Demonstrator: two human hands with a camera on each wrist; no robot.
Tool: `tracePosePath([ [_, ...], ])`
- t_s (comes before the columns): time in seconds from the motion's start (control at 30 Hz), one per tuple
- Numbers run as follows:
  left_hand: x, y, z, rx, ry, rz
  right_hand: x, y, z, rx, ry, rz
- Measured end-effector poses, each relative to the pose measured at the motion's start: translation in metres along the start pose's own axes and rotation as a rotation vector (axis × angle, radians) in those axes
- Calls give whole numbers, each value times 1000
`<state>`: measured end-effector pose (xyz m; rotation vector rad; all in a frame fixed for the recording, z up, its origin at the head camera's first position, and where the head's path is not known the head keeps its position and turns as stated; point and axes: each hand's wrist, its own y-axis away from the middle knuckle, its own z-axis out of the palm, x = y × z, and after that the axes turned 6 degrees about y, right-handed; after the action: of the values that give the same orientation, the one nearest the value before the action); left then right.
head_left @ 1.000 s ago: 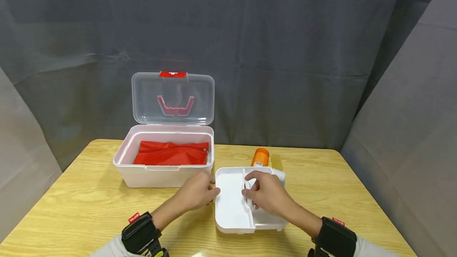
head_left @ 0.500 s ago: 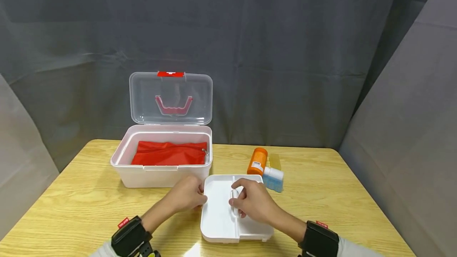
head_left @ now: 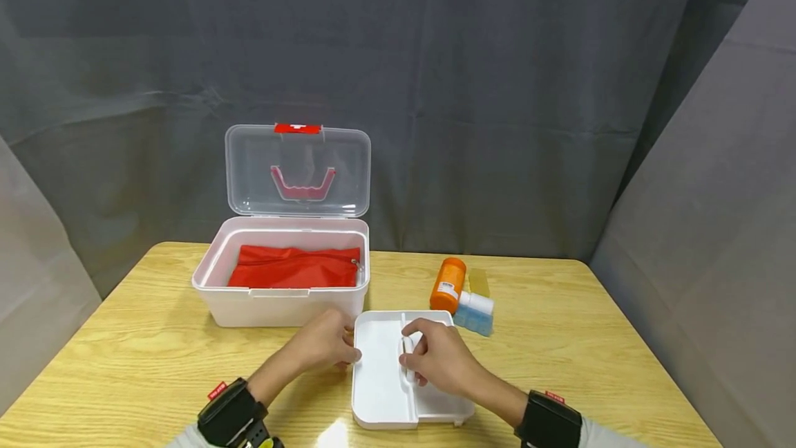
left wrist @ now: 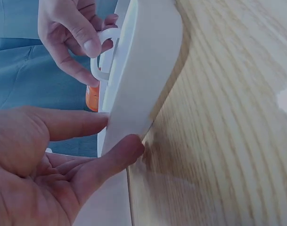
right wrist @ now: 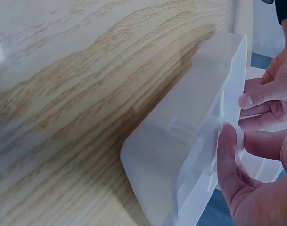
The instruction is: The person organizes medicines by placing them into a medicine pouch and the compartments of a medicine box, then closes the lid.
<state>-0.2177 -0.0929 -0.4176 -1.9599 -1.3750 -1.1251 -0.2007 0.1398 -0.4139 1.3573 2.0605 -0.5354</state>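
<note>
The tray looks light, stiff and slick; the right hand pinches its central handle while the left hand grips the near rim.

Orange bottle label too small to read; blue-white box partly behind it.
</note>
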Motion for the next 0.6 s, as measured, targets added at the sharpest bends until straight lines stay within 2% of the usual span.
tracePosePath([
  [0.2,-2,-1,2,15,31,-24,1,-1,2,16,8,-15],
  [0.4,-7,-2,6,43,68,-36,2,-1,0,-6,37,-22],
  [0.6,-9,-2,8,49,98,-42,-1,-5,-13,-74,169,-78],
])
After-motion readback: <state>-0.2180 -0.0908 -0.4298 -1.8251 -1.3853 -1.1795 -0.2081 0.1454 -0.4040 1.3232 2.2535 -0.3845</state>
